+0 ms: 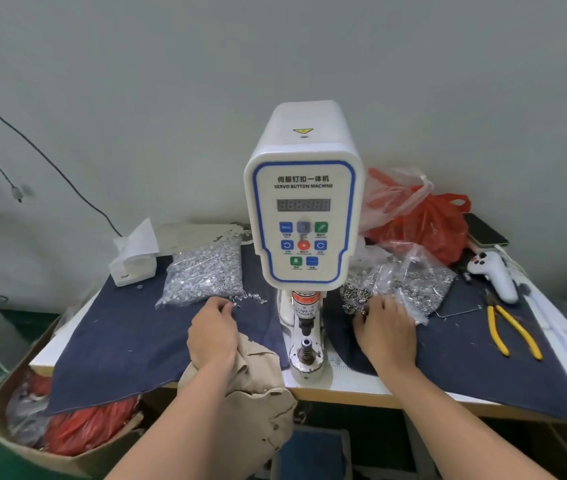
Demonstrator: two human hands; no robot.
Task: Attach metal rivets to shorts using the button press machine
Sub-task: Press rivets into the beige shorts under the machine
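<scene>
The servo button machine (304,216) stands dead centre, splitting my reach — its die post (306,348) pokes up between my hands. Left, a bag of rivets (204,275) blocks the back; right, a bag of rings (403,282) and yellow pliers (510,329) crowd the cloth (119,341).

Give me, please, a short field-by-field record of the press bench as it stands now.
machine: white servo button machine, die bare
shorts: tan shorts at the table edge, under the left forearm
left hand: fingertips at loose rivets by the left bag
right hand: fingers on the right bag of ring parts
tools: yellow pliers at right
</scene>
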